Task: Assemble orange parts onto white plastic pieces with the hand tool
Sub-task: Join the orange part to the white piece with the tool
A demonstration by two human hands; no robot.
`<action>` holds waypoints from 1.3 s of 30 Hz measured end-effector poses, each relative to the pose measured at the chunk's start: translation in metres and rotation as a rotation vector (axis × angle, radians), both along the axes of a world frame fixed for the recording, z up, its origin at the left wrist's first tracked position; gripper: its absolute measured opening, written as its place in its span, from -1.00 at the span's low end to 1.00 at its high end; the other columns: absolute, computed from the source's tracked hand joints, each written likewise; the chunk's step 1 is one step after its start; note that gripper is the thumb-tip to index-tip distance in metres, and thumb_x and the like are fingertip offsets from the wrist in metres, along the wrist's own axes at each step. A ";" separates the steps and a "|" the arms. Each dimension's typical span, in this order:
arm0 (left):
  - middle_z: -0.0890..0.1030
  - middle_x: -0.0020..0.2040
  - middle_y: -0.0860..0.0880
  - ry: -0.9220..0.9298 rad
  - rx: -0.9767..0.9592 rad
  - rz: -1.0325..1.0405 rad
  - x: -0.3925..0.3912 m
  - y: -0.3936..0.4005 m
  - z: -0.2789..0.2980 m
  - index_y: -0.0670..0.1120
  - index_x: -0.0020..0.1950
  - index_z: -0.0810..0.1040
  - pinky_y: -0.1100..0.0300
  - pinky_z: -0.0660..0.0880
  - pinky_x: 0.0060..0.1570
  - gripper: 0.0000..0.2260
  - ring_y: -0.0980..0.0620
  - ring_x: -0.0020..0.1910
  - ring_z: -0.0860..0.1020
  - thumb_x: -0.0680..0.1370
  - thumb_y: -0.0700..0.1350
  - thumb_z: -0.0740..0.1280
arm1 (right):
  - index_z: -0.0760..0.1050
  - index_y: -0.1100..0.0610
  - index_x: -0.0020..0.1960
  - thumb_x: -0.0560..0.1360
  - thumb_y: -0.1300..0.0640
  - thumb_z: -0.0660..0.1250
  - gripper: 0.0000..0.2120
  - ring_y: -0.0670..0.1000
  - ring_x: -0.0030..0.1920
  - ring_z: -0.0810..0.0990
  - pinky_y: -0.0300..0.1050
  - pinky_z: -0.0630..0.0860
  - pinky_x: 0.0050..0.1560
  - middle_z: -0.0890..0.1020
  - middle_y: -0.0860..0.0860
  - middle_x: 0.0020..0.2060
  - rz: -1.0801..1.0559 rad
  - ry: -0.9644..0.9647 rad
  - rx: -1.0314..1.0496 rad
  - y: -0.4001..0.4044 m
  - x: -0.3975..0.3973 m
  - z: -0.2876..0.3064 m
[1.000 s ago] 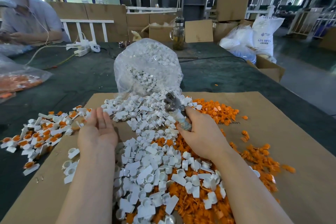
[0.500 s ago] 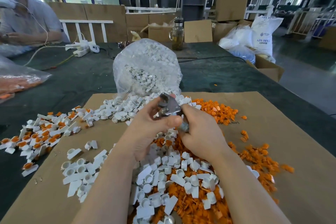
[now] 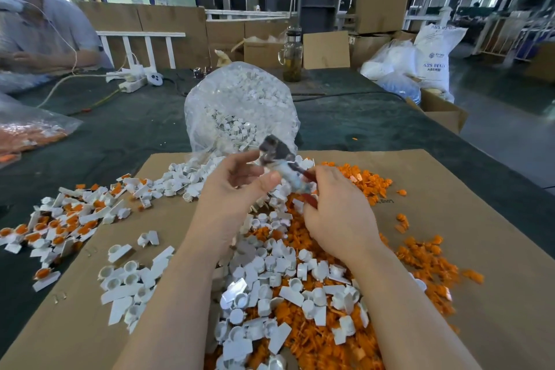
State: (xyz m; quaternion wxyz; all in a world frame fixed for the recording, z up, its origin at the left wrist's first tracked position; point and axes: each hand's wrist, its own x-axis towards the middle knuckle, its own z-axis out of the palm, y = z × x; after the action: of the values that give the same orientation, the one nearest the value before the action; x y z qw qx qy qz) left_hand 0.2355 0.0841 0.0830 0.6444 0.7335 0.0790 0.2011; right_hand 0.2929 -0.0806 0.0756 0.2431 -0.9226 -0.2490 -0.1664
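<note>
My right hand (image 3: 336, 216) grips the red handles of the hand tool (image 3: 276, 153), which is raised above the piles, its dark metal head blurred. My left hand (image 3: 234, 192) is up at the tool's head, with fingertips beside the head and thumb under the taped neck. I cannot tell whether a piece sits in the jaws. Loose white plastic pieces (image 3: 270, 282) lie heaped under my forearms over orange parts. More orange parts (image 3: 363, 180) spread to the right. White pieces with orange parts fitted (image 3: 63, 219) lie at the left.
All this rests on a cardboard sheet (image 3: 465, 213) over a dark green table (image 3: 126, 129). A clear bag of white pieces (image 3: 240, 99) stands behind the tool. A bag of orange parts (image 3: 27, 132) and a seated person (image 3: 39, 33) are far left. A glass jug (image 3: 292, 57) stands at the back.
My left hand left the cardboard at the left, sweeping some white pieces aside, and came up to the tool's head. My right hand lifted the tool higher.
</note>
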 end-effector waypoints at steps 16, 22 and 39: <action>0.33 0.30 -0.09 0.527 0.626 0.107 0.001 -0.004 -0.009 0.03 0.38 0.39 0.15 0.42 0.03 -0.35 -0.07 0.11 0.50 0.37 0.14 0.55 | 0.32 0.01 -0.18 0.57 -0.08 0.24 -0.76 -0.08 -0.33 0.44 -0.18 0.30 -0.44 0.46 -0.05 -0.29 -0.296 0.367 -0.056 -0.008 0.013 -0.010; 0.43 0.18 0.04 0.397 0.591 0.033 0.003 -0.006 -0.009 0.11 0.28 0.50 0.24 0.37 -0.10 -0.47 0.05 0.00 0.52 0.36 0.01 0.59 | 0.40 0.00 -0.16 0.57 -0.07 0.25 -0.81 -0.06 -0.28 0.51 -0.16 0.36 -0.40 0.52 -0.06 -0.27 -0.178 0.383 -0.022 -0.004 0.016 -0.014; 0.58 0.00 0.14 0.325 0.565 0.117 0.005 0.003 -0.015 0.12 0.00 0.51 0.40 0.41 -0.45 -0.71 0.18 -0.33 0.59 0.48 -0.25 0.43 | 0.52 -0.01 -0.12 0.49 -0.05 0.34 -0.88 -0.06 -0.30 0.54 -0.13 0.53 -0.36 0.54 -0.08 -0.29 -0.083 0.247 -0.231 -0.001 0.009 -0.008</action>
State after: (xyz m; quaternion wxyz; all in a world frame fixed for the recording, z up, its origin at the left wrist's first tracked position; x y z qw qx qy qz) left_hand 0.2403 0.0869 0.0675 0.3816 0.9001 0.1638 0.1320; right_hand 0.3017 -0.0816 0.0681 0.1571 -0.9673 -0.1963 -0.0321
